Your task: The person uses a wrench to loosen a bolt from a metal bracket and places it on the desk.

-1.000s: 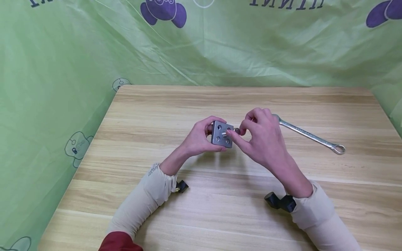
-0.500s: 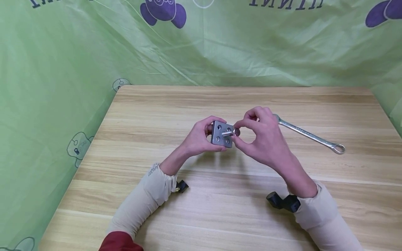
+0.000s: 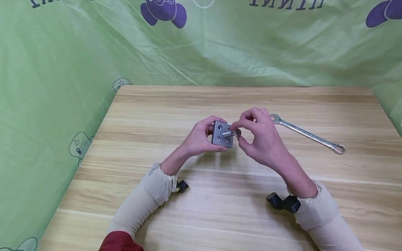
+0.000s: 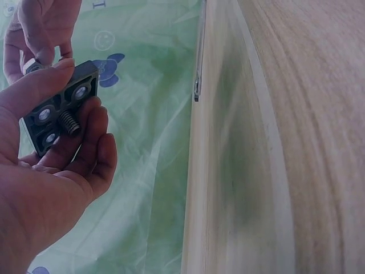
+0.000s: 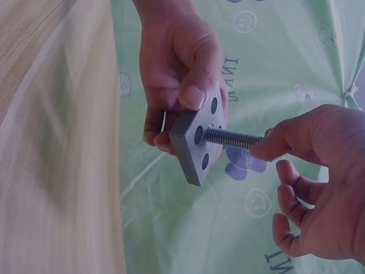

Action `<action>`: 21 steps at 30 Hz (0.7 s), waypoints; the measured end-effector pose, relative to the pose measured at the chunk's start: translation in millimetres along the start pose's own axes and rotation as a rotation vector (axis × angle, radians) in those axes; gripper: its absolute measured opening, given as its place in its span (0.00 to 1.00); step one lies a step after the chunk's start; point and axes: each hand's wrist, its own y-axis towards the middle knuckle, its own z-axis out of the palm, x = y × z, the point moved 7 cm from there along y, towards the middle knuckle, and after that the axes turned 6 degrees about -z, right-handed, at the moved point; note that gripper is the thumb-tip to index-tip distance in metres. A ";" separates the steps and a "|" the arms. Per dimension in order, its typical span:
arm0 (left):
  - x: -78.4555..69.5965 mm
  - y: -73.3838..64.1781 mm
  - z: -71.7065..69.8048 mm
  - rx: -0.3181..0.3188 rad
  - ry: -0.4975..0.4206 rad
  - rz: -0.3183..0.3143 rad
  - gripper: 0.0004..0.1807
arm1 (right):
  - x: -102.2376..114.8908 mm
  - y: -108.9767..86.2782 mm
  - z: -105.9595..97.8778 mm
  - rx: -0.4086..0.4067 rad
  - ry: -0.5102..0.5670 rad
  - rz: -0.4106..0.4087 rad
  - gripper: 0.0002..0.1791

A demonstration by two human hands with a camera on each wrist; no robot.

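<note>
My left hand (image 3: 201,137) grips a square grey metal plate (image 3: 216,139) by its edges above the table. Holes sit near the plate's corners, and a bolt (image 3: 228,134) runs through its middle. The bolt's threaded end pokes out of the back in the left wrist view, close to the curled fingers (image 4: 94,128). On the front a long stretch of thread (image 5: 231,137) stands out. With thumb and index finger my right hand (image 3: 262,137) pinches the bolt at its head; the other fingers are loosely bent. In the right wrist view the fingers hide the head.
A combination wrench (image 3: 307,133) lies on the wooden table (image 3: 188,101) to the right, its open end beside my right hand. Green printed cloth (image 3: 251,52) hangs behind and to the left. Black wrist cameras (image 3: 283,203) jut from the beige sleeves.
My right thumb has drawn back from across the bolt, then the index finger has shifted left over it, turning at the head. The left hand and plate have stayed nearly still.
</note>
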 end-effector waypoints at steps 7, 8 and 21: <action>-0.1 -0.1 -0.7 -0.012 0.016 0.003 0.37 | -5.1 -1.8 -2.6 -0.016 -0.135 0.081 0.20; -0.1 -0.1 -0.7 -0.012 0.018 0.005 0.37 | -6.3 -2.3 -2.8 -0.018 -0.166 0.101 0.21; -0.6 -0.2 0.0 -0.012 0.023 0.001 0.37 | -7.3 -3.7 2.4 0.011 -0.204 0.125 0.20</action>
